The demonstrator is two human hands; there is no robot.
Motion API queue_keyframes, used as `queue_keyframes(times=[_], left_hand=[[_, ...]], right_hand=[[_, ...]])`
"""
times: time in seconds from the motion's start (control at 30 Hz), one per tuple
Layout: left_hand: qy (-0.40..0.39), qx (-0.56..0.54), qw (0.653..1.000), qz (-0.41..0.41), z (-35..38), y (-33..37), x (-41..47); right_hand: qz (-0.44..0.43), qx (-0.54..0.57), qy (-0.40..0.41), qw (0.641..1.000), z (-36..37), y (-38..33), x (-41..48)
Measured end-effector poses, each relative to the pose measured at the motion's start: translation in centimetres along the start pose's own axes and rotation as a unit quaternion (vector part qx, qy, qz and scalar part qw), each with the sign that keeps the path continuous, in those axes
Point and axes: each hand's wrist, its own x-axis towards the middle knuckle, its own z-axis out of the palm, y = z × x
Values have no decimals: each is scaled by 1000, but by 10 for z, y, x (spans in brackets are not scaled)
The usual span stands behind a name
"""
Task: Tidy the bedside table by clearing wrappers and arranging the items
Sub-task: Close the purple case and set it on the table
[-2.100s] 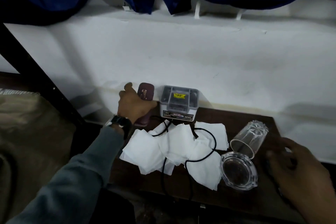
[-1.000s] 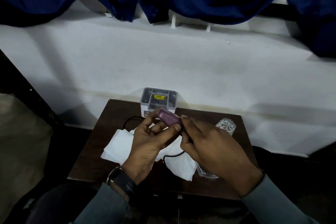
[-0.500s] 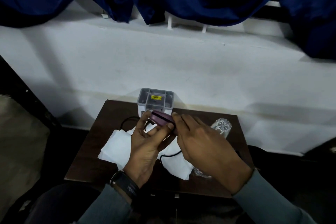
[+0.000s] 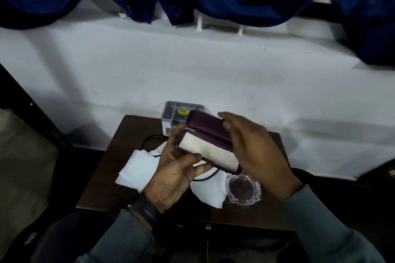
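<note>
Dark brown wooden bedside table under both hands, bare strip at its left edge | crumpled white paper sheets beneath left hand | open maroon hinged case, cream-lined, up off the table: left hand grips base, right hand grasps lid | clear glass ashtray under right wrist, near front edge
</note>
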Motion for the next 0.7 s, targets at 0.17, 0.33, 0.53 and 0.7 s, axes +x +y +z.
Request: queue_keyframes(times=[0.17,0.33,0.53,0.7], left_hand=[[-58,-4,998,-21,-2,-3,0],[-88,49,993,-54,8,-17,5],[-75,65,991,-91,41,-57,16],[-35,56,993,-95,68,-102,27]], right_hand=[[102,115,20,988,0,26,18],[100,100,24,990,-7,45,1],[160,109,54,980,-37,73,-33],[242,110,124,956,-60,109,-76]])
